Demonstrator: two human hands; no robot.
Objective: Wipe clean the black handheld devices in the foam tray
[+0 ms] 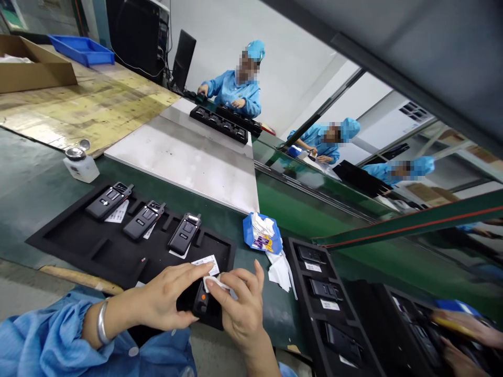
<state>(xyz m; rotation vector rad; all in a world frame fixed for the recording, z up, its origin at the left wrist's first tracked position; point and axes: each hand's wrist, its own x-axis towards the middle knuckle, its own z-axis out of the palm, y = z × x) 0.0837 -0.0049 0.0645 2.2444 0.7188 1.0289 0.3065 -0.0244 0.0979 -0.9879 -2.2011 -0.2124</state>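
A black handheld radio [201, 302] with an orange button sits between my hands at the near right corner of a black foam tray [78, 251]. My left hand [168, 296], a silver bangle on its wrist, holds the radio, its thumb low and its fingers at the top. My right hand [240, 301] pinches a small white cloth [214, 284] against the radio. Beside my fingertips lies a white label [208, 262]. Three more radios lie in the tray's far row: one at left [108, 201], one in the middle [143, 222], one at right [184, 235], with labels under them.
A blue bin [249, 233] of white cloths and a loose cloth [280, 271] are right of the tray. Farther right, another tray [314, 309] holds radios, near another person's hands [467, 335]. A dispenser bottle [81, 166] stands at left. People in blue work beyond.
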